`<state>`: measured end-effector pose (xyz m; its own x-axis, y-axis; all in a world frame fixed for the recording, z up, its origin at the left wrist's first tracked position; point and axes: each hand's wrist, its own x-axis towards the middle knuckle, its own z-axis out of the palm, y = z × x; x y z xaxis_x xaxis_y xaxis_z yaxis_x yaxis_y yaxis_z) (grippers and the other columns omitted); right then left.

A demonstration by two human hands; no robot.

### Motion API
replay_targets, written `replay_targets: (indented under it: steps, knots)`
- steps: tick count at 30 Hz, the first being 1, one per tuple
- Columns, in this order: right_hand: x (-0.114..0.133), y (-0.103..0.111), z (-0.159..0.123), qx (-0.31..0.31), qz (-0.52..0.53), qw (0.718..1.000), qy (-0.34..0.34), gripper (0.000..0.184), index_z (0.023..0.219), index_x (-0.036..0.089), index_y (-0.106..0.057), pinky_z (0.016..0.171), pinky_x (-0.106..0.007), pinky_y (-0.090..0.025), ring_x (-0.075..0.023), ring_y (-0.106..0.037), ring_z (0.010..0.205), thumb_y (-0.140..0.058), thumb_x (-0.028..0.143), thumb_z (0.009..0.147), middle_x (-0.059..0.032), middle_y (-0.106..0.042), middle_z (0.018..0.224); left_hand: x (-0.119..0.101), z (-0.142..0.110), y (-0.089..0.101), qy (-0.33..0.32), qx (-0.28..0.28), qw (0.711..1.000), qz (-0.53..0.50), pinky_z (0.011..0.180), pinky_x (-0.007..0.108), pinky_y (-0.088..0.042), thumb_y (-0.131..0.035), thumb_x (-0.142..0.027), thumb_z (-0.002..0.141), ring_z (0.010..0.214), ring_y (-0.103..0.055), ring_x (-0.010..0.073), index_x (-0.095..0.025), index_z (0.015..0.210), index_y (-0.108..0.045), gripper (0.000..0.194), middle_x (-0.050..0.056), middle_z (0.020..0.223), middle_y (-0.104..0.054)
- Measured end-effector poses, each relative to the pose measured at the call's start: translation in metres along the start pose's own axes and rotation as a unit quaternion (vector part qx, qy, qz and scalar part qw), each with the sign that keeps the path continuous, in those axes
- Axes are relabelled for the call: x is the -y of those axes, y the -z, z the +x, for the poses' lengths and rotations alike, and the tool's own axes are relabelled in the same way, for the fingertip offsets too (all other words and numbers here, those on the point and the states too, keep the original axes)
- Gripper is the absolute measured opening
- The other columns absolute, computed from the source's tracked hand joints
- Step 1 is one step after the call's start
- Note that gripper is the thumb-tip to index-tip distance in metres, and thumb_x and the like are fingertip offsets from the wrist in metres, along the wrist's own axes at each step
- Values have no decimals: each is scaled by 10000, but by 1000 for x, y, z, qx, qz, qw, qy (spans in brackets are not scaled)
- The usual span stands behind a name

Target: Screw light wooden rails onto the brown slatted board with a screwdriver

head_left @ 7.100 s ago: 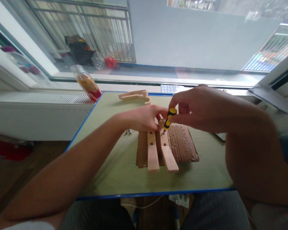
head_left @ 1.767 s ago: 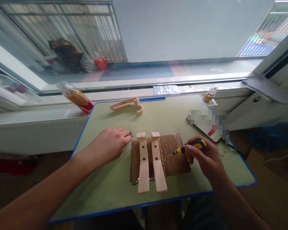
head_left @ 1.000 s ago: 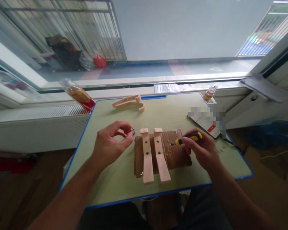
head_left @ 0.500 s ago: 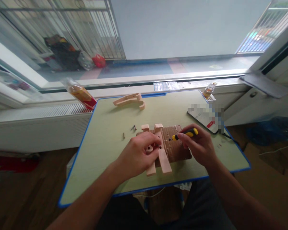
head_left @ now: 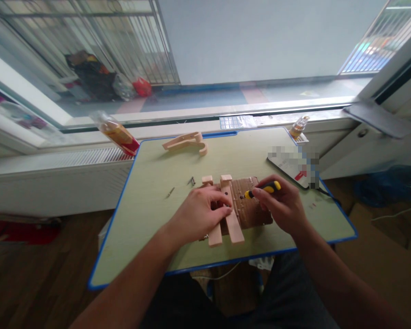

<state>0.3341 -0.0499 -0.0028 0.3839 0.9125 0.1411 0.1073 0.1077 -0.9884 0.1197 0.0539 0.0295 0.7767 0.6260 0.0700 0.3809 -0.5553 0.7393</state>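
Note:
My left hand [head_left: 205,211] rests across two pale wooden pieces, its thumb and forefinger pinched together over the right-hand wooden piece [head_left: 233,224]. Whatever small thing sits between those fingertips is too hidden to name. Much of the left-hand wooden piece [head_left: 215,237] is covered by the same hand. Both pieces lie on a brown cardboard sheet [head_left: 256,214]. In my right hand [head_left: 283,203] is a yellow and black screwdriver [head_left: 265,188], its tip pointing left just above the cardboard, apart from the wood. Left of the pieces lie metal screws [head_left: 192,181] and a thin metal pin [head_left: 170,192].
A curved wooden part [head_left: 188,142] lies at the back of the blue-edged table [head_left: 140,237]. A flat grey device [head_left: 287,171], partly blurred, is at the right. A tilted bottle [head_left: 118,135] stands past the left edge, a small bottle [head_left: 299,127] behind the right corner.
My left thumb and forefinger have shifted over the hole in the right-hand wooden piece. The thin metal pin on the table now lies at a different slant. The screwdriver has barely moved.

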Motion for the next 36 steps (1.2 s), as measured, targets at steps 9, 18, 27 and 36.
replay_targets:
  steps: [9,18,27,36]
  knots:
    - [29,0,3,65,-60,995,42,229,924,226,-658,585,-281,-458,-141,-602,635,-758,431,940,11,-675,718,10,-1,-8,25,-21,999,-32,763,343,-556,-804,-246,871,835,-706,196,-279,927,-883,102,33,899,-782]
    - [47,-11,16,137,-191,966,104,202,904,220,-632,582,-257,-405,-111,-505,637,-723,393,954,21,-630,752,14,-6,-10,0,-39,999,-29,882,384,-568,-798,-233,877,944,-719,221,-308,892,-884,115,23,968,-805]
    - [56,-19,19,163,-236,950,126,198,910,217,-623,558,-241,-389,-96,-482,600,-693,393,968,34,-616,723,22,-10,-10,-6,-39,998,-45,893,379,-552,-782,-257,899,945,-704,207,-302,906,-878,106,13,958,-793]
    - [74,-29,26,212,-300,918,152,162,912,191,-646,584,-258,-384,-103,-503,627,-664,342,970,19,-654,715,20,-10,-6,-2,-27,995,-92,893,372,-548,-793,-199,867,948,-703,207,-245,827,-862,92,34,963,-784]
